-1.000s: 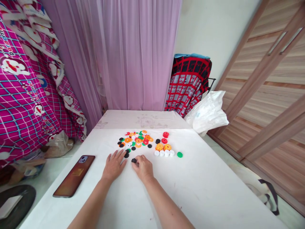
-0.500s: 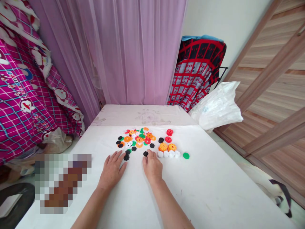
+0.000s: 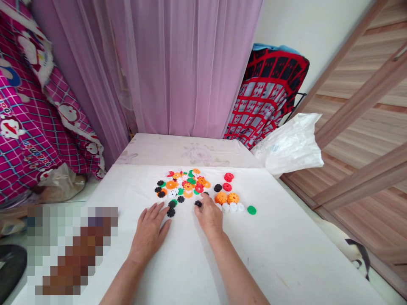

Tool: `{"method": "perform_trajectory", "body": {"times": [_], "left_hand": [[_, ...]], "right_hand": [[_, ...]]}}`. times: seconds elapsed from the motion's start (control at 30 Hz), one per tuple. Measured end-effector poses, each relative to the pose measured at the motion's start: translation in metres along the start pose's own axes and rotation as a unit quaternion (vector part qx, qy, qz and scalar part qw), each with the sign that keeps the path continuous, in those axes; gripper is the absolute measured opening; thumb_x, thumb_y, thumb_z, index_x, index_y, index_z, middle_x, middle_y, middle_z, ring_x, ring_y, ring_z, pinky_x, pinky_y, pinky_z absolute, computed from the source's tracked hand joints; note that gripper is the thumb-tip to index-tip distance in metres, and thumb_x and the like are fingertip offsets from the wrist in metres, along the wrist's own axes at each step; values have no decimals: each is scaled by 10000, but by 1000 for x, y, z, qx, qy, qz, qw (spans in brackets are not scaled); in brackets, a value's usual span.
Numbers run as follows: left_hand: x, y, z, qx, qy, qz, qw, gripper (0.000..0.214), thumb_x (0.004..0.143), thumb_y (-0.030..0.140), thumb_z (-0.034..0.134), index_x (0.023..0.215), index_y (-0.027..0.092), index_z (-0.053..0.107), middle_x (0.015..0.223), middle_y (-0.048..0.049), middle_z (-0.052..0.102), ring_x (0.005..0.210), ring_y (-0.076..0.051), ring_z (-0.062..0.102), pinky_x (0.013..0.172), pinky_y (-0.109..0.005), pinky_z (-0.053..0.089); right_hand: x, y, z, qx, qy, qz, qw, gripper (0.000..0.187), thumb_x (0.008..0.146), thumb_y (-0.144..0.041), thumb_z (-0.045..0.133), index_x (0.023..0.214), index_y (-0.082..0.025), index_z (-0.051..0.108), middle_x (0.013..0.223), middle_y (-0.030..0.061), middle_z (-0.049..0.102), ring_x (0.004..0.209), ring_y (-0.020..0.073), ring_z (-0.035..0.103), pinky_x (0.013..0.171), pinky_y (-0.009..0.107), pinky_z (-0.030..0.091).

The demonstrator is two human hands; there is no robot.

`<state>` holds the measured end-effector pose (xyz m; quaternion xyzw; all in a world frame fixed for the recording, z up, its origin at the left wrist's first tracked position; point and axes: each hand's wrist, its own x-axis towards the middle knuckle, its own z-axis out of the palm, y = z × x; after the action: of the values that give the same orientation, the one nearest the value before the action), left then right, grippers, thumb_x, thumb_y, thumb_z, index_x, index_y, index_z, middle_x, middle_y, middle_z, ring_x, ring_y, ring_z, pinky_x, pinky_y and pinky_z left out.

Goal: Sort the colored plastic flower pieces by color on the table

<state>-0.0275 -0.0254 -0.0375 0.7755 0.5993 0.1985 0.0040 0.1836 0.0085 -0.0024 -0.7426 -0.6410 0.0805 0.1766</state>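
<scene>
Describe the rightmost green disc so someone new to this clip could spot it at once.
On the white-covered table, a row of white pieces lies beside the right hand. Just past the row's right end is the green disc. It lies apart, whereas the other green pieces sit in or near the mixed pile.

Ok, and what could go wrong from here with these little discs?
The right hand is close beside the row of white discs, so it might knock some out of line. The black disc in its grip is small and could slip, perhaps landing near the mixed pile. The left hand is spread with its fingers right by two more black discs, so a slight slide might push them away.
</scene>
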Motion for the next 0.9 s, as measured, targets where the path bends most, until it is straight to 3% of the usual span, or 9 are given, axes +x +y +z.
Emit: {"method": "perform_trajectory", "body": {"times": [0.13,0.2,0.67,0.9], "left_hand": [[0,0,1,-11,-4,-5,1000,420,914,389,418,1274,248,580,1384,-77,554,1316,-282,458,1090,-520,339],[0,0,1,-17,-2,-5,1000,419,912,389,420,1274,250,579,1385,-76,553,1318,-285,456,1092,-525,337],[-1,0,-2,-13,-10,-2,1000,410,915,379,425,1274,247,574,1391,-73,547,1320,-282,453,1091,-525,336],[1,1,-4,-20,-12,-5,1000,391,911,360,440,1259,256,583,1376,-73,562,1305,-274,472,1090,-517,344]], "right_hand": [[22,17,-15,-6,91,-31,995,441,809,-239,581,1242,-202,508,1001,42,696,933,206,591,812,304,387],[31,23,-20,-26,104,-47,993,450,795,-238,596,1233,-193,507,961,50,704,943,231,570,839,336,358],[35,30,-11,-64,75,-60,993,427,833,-251,583,1251,-180,536,982,79,688,1001,249,539,883,378,309],[10,-1,2,-2,27,-208,978,190,849,-164,535,964,-230,670,951,31,691,924,194,539,833,305,374]]}}
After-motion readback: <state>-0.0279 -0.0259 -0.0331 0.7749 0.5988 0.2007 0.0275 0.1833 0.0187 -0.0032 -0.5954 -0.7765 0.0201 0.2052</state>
